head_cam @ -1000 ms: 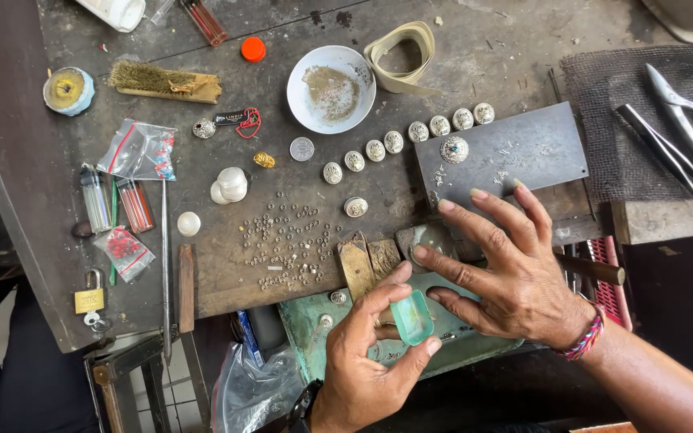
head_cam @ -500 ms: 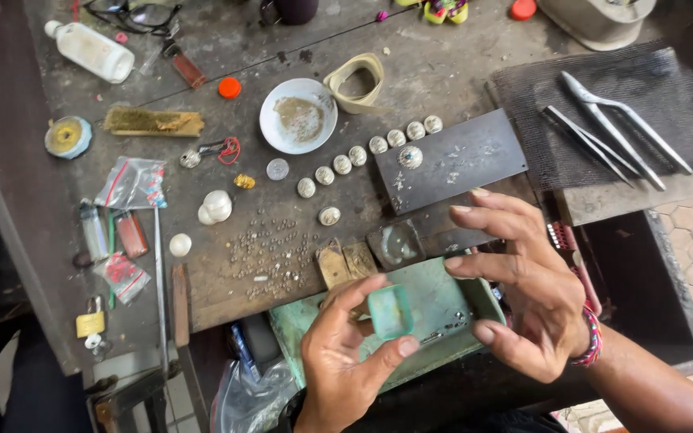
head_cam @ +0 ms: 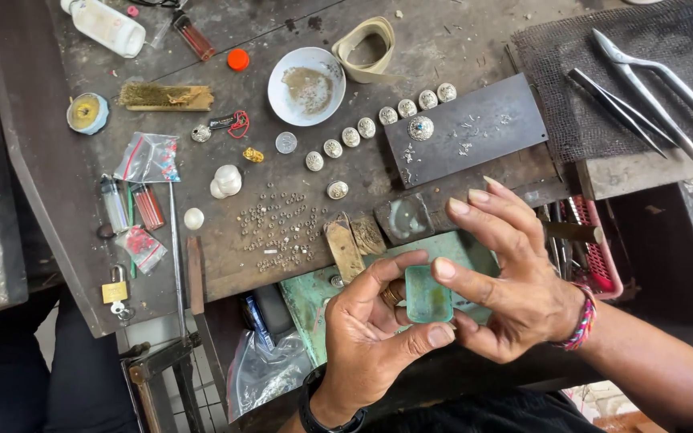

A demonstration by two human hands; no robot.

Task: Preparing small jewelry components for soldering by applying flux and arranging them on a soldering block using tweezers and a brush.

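Both hands pinch one small green translucent block [head_cam: 428, 293] at six o'clock of the bench: the left hand [head_cam: 366, 337] clamps it between thumb and forefinger, the right hand [head_cam: 515, 281] presses fingertips on its top edge. A white bowl [head_cam: 307, 74] sits toward twelve o'clock.

Both hands meet low in the view, fingers curled toward each other.

The left hand [head_cam: 366, 329] rises from the bottom edge, palm turned up and inward, thumb stretched across below and forefinger arched over above, pinching; a ring sits on one finger and a dark band on the wrist. The right hand [head_cam: 515, 281] comes in from the lower right, fingers [head_cam: 475, 210] spread and bent, forefinger tip and thumb closing in from the side; a woven bracelet circles its wrist.
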